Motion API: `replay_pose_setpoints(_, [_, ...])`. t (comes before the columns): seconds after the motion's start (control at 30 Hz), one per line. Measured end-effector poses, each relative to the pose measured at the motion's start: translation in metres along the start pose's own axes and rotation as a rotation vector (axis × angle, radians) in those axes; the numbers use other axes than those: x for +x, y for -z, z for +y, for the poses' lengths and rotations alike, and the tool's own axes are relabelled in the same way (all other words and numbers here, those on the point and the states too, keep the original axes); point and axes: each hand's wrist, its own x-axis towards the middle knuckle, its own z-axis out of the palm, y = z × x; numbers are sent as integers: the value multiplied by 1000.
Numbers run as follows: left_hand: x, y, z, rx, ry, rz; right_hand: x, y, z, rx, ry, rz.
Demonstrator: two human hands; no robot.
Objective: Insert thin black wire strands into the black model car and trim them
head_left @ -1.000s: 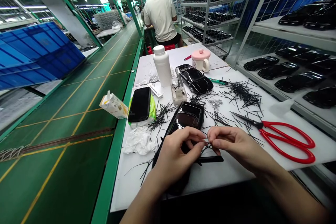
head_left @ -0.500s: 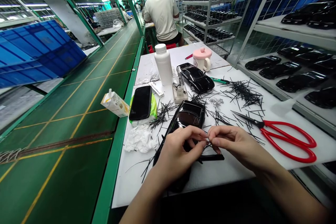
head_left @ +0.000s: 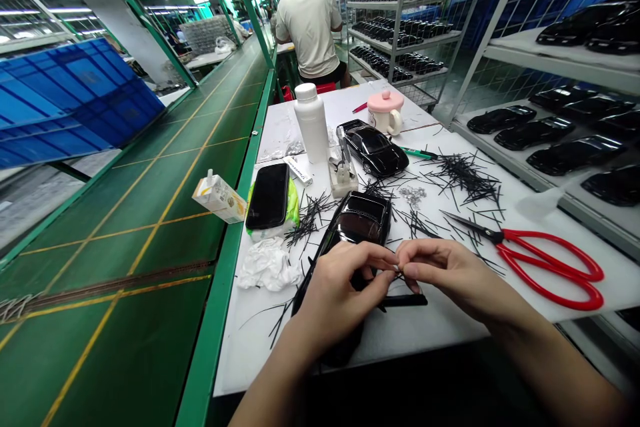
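Over a black model car (head_left: 361, 217) on the white work surface, my two hands meet fingertip to fingertip. The fingers of my left hand (head_left: 345, 290) are pinched together at its right side. My right hand (head_left: 445, 273) pinches at the same spot. Whatever sits between the fingertips is too small to make out. Beneath the hands, an opened black door (head_left: 405, 301) sticks out from the car's right side. Thin black strips (head_left: 310, 217) lie scattered around the car, and small clear pieces (head_left: 413, 196) are heaped beyond my right hand.
Red-handled scissors (head_left: 545, 260) lie at the right. A second model car (head_left: 375, 147), a white bottle (head_left: 311, 123), a lidded cup (head_left: 386, 113), a phone (head_left: 269, 195) and crumpled tissue (head_left: 270, 265) surround the work. A green conveyor (head_left: 165, 200) runs along the left; racks (head_left: 530, 60) stand right. A person (head_left: 310, 27) sits ahead.
Both hands stay almost in place, with only slight finger movement at the pinch. The conveyor's yellow lines have shifted slightly.
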Motion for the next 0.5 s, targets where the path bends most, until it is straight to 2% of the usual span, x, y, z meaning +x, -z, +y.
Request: replay_pose_setpoints(0.5, [1, -1, 1, 46, -50, 31, -2, -1, -2, -39, 39, -25])
